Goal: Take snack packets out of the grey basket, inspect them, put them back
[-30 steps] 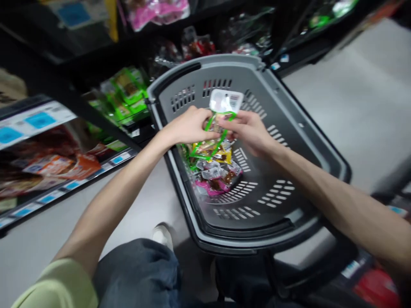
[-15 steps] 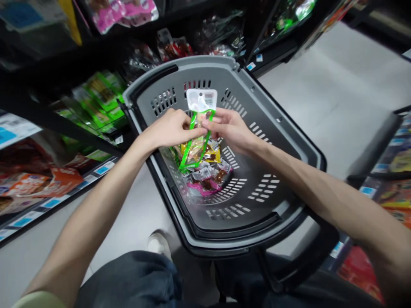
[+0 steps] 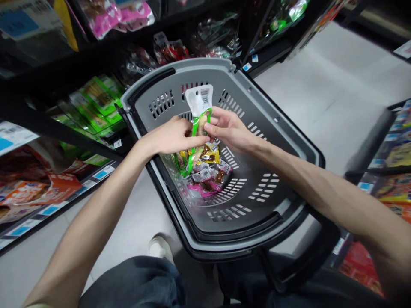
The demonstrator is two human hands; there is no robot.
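Observation:
Over the grey shopping basket, both hands hold a green-edged clear snack packet with a white barcoded header at its top. My left hand is closed on the packet's left side, thumb across its front; its other fingers are partly hidden behind it. My right hand pinches the right edge between thumb and fingers. Beneath, on the basket's left side, lie a yellow snack packet and pink-edged packets. Another green-edged packet shows partly under my left hand.
Dark shelves hold green packets at the left, pink packets above and orange-red bags lower left. A second shelf stands at the right. The basket's black handle hangs near my legs; a white shoe is on the floor.
The packet in my hands has turned and tilted, so its front now shows narrower. Both hands stay on it, and the view has shifted slightly.

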